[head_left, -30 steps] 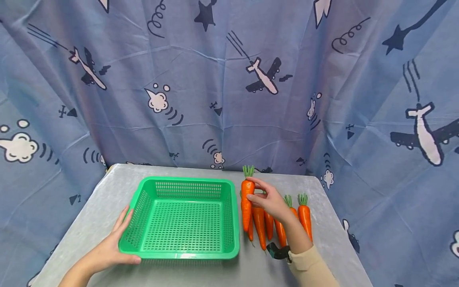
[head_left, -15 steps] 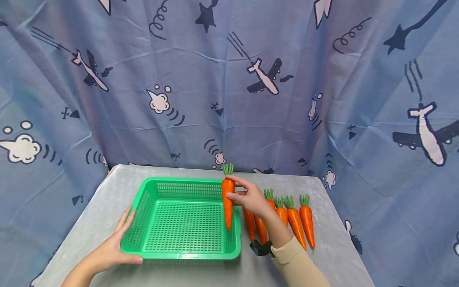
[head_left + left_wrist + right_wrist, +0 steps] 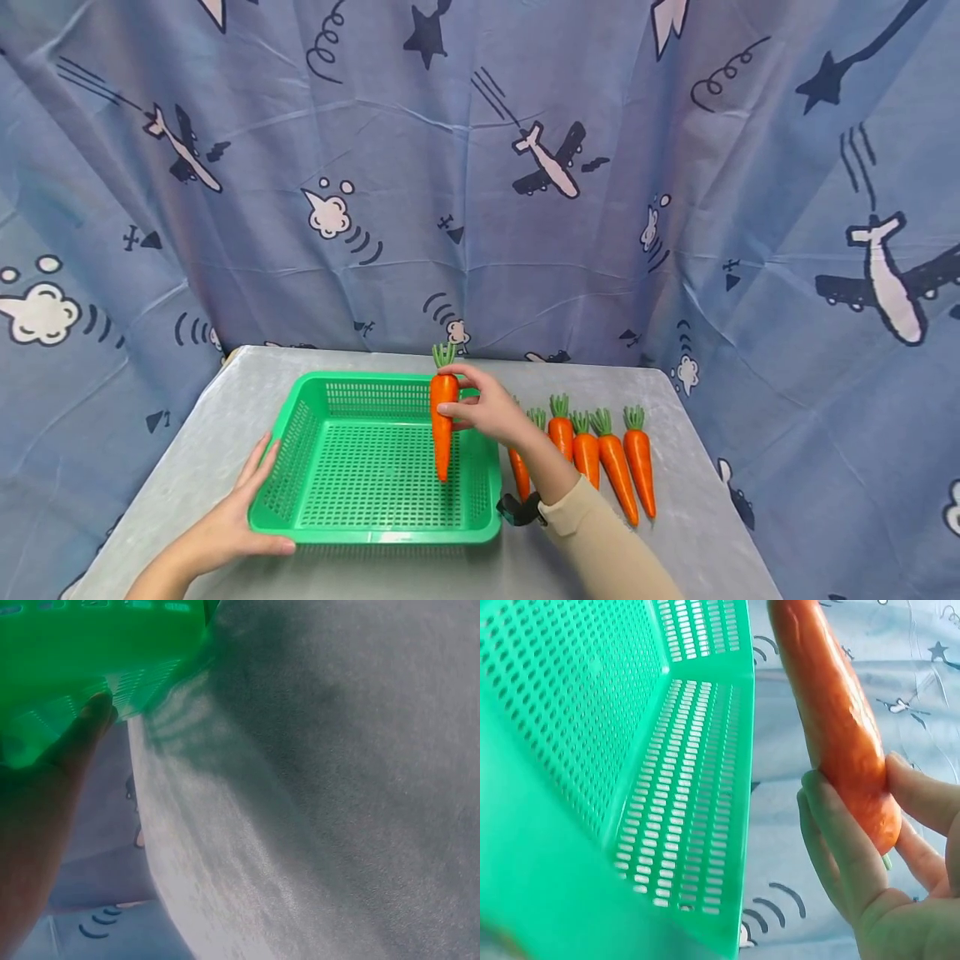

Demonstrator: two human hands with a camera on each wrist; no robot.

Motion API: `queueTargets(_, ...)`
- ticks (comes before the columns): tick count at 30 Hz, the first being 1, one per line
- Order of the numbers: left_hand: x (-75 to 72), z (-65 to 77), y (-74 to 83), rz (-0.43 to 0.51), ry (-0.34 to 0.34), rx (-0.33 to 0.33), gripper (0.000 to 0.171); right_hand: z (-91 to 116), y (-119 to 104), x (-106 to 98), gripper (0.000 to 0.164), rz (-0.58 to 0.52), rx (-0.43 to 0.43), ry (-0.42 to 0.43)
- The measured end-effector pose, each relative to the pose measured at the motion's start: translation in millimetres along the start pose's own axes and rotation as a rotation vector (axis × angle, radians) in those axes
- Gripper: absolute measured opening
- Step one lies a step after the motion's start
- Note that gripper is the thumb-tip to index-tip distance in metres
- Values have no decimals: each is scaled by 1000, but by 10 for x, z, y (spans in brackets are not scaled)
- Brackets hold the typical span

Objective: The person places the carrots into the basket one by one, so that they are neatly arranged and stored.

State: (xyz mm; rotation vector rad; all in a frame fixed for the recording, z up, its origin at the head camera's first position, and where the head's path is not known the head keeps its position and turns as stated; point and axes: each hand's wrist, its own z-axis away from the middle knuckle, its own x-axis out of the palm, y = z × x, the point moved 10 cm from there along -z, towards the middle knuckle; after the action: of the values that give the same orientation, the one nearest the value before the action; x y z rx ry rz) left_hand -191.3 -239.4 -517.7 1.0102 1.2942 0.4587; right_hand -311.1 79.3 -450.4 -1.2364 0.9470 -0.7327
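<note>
My right hand (image 3: 491, 410) pinches a carrot (image 3: 442, 437) near its leafy top, between thumb and fingers. It hangs tip down over the right part of a green plastic basket (image 3: 375, 537). In the right wrist view the carrot (image 3: 840, 727) stands beside the basket's slotted wall (image 3: 746, 787), fingers around its thick end. At the basket's front left corner rests my left hand (image 3: 225, 523), thumb along the front and fingers spread against the left side. The left wrist view shows one digit (image 3: 90, 724) straight against the basket (image 3: 90, 645).
Several more carrots (image 3: 637, 467) lie in a row on the grey table (image 3: 701, 517), right of the basket, partly behind my right forearm. A dark band (image 3: 519, 510) sits at that wrist. Behind the table hangs a blue curtain (image 3: 405, 292) printed with planes.
My right hand has carried the carrot leftward, from beside the other carrots to over the basket. The row of carrots is more exposed. The left hand and basket have stayed put.
</note>
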Motion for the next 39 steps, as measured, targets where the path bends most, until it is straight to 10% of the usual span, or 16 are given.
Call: queueTargets(39,32,-22,-39,42,1,11,132,-503,-28,758,53,-157,79,-92)
